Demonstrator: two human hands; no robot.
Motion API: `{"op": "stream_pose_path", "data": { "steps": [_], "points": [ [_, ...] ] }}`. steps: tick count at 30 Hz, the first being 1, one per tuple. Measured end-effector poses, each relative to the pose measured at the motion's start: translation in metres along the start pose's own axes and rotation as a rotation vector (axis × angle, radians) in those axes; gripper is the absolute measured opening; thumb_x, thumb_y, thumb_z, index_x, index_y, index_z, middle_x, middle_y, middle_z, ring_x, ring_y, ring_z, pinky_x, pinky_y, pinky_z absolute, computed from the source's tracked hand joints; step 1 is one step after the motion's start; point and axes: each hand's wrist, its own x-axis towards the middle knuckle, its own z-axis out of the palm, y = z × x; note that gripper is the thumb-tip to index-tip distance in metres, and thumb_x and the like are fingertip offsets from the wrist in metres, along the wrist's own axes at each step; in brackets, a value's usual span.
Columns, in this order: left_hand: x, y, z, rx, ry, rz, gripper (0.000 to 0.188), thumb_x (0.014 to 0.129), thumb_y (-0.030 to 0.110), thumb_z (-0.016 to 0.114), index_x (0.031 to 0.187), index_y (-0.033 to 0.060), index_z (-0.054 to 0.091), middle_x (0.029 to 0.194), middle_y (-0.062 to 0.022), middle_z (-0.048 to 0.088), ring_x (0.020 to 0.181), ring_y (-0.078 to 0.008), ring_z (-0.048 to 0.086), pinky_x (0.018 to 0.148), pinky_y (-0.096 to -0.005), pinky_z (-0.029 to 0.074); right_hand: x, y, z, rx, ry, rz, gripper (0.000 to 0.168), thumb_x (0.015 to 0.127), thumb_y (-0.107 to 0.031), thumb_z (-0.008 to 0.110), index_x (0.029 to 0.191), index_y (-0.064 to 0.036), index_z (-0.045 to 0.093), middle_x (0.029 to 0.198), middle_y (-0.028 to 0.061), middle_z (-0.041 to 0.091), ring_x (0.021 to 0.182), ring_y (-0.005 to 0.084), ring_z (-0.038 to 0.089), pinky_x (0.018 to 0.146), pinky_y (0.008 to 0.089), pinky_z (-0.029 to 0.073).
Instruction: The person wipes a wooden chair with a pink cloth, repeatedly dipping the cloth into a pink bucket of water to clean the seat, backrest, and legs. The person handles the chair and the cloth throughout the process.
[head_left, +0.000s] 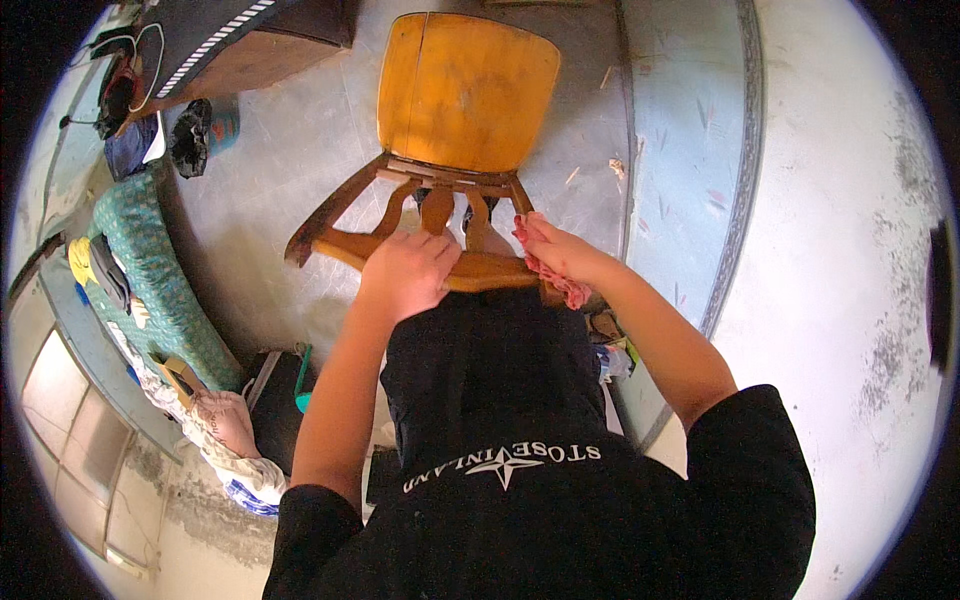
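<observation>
A wooden chair (469, 94) stands before me, its orange-brown seat away from me and its slatted back on my side. My left hand (412, 274) grips the top rail (491, 271) of the back, left of its middle, with the fingers curled over the wood. Bunched in my right hand (559, 251) is a red-pink cloth (566, 287), held against the right side post near the end of the top rail. The fingertips of the right hand are partly hidden by the cloth. Behind the slats, small dark things show only in part.
A bed or padded bench with a green patterned cover (161, 277) lies at left, clothes beside it. A dark desk or cabinet (292, 64) stands upper left, near a black bag (190, 139). At right, a blue-painted lower wall (667, 165) runs alongside. Small scraps (616, 167) lie on the floor.
</observation>
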Motion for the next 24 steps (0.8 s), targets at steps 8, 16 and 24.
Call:
{"op": "stream_pose_path", "data": {
  "steps": [8, 16, 24],
  "points": [
    [-0.002, -0.006, 0.015, 0.017, 0.115, 0.073, 0.031, 0.078, 0.027, 0.077, 0.103, 0.0106, 0.071, 0.095, -0.0033, 0.070, 0.095, -0.0260, 0.067, 0.083, -0.0416, 0.053, -0.126, -0.043, -0.021, 0.652, 0.031, -0.123, 0.060, 0.101, -0.024, 0.068, 0.152, -0.006, 0.045, 0.129, 0.0061, 0.064, 0.106, 0.0132, 0.065, 0.085, 0.0286, 0.057],
    [-0.015, 0.000, -0.005, -0.063, 0.220, 0.095, 0.044, 0.085, 0.037, 0.076, 0.115, 0.0058, 0.071, 0.112, -0.0114, 0.071, 0.119, -0.0312, 0.061, 0.097, -0.0429, 0.052, -0.157, -0.080, 0.018, 0.643, 0.205, -0.407, 0.067, 0.095, -0.020, 0.072, 0.151, -0.001, 0.041, 0.130, 0.0099, 0.065, 0.102, 0.0194, 0.071, 0.086, 0.0372, 0.060],
    [-0.043, 0.014, -0.081, -1.530, 0.476, -0.144, 0.047, 0.098, 0.026, 0.072, 0.135, 0.0004, 0.058, 0.127, -0.0057, 0.066, 0.118, -0.0152, 0.061, 0.102, -0.0335, 0.048, -0.131, -0.182, 0.116, 1.005, 0.153, -0.631, 0.058, 0.097, -0.021, 0.068, 0.148, -0.004, 0.047, 0.137, 0.0100, 0.062, 0.121, 0.0192, 0.064, 0.100, 0.0343, 0.054]
  ]
}}
